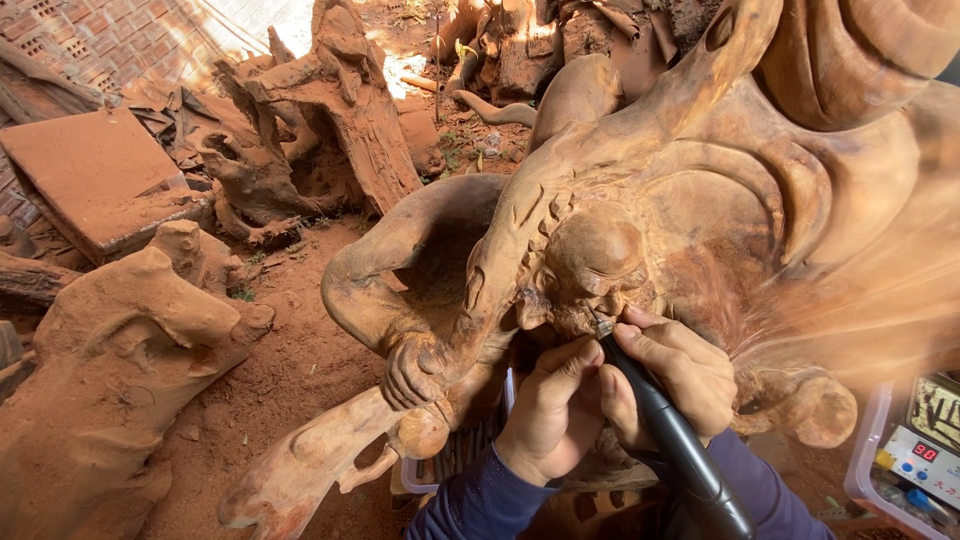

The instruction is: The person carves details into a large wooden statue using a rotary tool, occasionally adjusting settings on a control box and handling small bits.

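Note:
A large reddish-brown wood carving [700, 190] fills the right of the head view, with a carved bald head [590, 265] near its middle. My right hand [675, 375] grips a black rotary carving tool [670, 430], whose tip touches the lower edge of the carved face. Just left of it, my left hand [550, 405] presses a thumb against the tool near the tip. Dark blue sleeves cover both forearms.
Rough tree roots and stumps [300, 130] stand at the back, another root [110, 380] at the left, on red sawdust-covered ground [290, 370]. A flat slab [85, 175] lies far left. A small control box with a red display [920, 455] sits at the right edge.

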